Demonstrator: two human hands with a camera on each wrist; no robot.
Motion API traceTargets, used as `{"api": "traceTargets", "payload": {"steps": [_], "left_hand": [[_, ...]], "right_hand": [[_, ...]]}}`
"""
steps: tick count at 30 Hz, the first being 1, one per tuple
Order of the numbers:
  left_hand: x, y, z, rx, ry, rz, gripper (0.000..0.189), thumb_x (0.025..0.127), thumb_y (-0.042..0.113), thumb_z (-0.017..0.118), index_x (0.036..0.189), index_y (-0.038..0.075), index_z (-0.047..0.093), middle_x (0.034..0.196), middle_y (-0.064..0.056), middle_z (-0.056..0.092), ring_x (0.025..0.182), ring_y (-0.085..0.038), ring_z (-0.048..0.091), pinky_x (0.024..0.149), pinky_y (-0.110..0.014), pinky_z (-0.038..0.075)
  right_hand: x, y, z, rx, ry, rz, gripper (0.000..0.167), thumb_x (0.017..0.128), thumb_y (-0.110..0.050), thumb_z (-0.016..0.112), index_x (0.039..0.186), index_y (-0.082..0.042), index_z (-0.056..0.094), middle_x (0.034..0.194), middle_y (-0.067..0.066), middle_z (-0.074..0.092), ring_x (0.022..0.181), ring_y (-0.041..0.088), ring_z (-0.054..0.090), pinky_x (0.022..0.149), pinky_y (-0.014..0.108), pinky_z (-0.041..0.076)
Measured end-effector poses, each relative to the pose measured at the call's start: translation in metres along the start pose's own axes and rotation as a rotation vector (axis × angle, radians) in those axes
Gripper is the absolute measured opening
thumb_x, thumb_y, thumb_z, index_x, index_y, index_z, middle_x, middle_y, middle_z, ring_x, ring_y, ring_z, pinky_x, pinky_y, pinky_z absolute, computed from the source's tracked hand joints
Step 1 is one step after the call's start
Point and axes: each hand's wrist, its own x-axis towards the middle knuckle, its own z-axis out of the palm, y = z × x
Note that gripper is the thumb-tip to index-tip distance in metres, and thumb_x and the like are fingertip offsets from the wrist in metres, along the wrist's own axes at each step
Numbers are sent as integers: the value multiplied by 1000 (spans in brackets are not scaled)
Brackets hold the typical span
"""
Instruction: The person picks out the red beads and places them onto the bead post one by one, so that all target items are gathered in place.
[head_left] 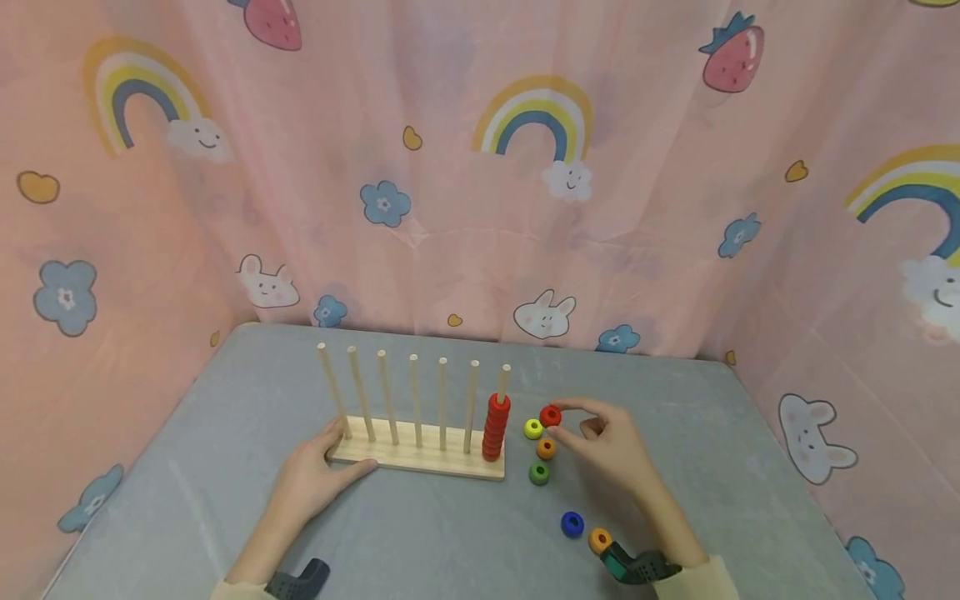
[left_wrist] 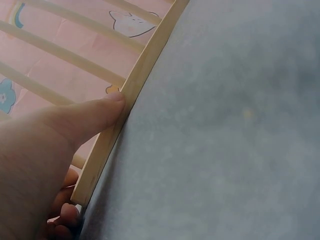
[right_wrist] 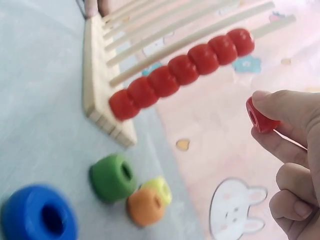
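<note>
A wooden peg rack (head_left: pixel 420 457) with a row of upright pegs stands on the table. Its rightmost peg carries a stack of several red beads (head_left: pixel 494 429), the peg's tip showing above them. My left hand (head_left: pixel 311 475) grips the rack's left end, thumb along the front edge of the base (left_wrist: pixel 107 142). My right hand (head_left: pixel 611 442) pinches one red bead (right_wrist: pixel 262 116) between thumb and fingertips, to the right of the stack. In the right wrist view this bead is off the table, its hole visible, with the other fingers curled below it.
Near the right hand lie a yellow bead (head_left: pixel 533 429), an orange bead (head_left: pixel 546 449) and a green bead (head_left: pixel 538 473). Closer to me are a blue bead (head_left: pixel 572 524) and another orange bead (head_left: pixel 599 540) by the right wrist strap. A pink patterned curtain (head_left: pixel 465 250) surrounds the grey table (head_left: pixel 420 533).
</note>
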Motion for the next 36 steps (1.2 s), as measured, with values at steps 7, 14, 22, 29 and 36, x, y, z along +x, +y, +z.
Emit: {"api": "traceTargets", "payload": {"steps": [7,14,22,29,36], "left_hand": [[1,-1,0,-1,-2,2,100,86,58,84,156,-5,47,162,-22,45,146,-50,45,115,-67,42],[1,-2,0,-4,-3,7,101,87,59,83,155,-5,47,163,-22,44,147,-50,44,116,-67,41],[0,-1,0,14,4,2,100,86,61,83,155,-4,49,162,-22,45,147,-51,44,116,-68,40],[0,0,0,19,6,-1,101,86,60,83,156,-3,48,162,-22,45,147,-51,44,116,-68,40],[0,0,1,19,9,4,100,86,60,83,156,-3,48,162,-22,46,146,-51,45,115,-68,41]], "right_hand": [[11,-22,1,-7,39,-139,31,89,-17,89,118,-14,80,56,-8,32,44,2,24,43,22,22],[21,-41,2,33,74,-239,31,88,-13,89,117,-12,81,54,-5,31,44,-1,20,42,21,20],[30,-58,4,27,114,-275,31,88,-14,90,118,-14,81,53,-6,29,44,1,21,42,22,19],[38,-70,5,86,159,-305,32,88,-9,88,119,-11,80,59,-2,40,43,3,21,40,23,18],[42,-86,4,94,172,-284,31,89,-15,88,119,-16,81,52,-4,27,45,8,20,42,24,16]]}}
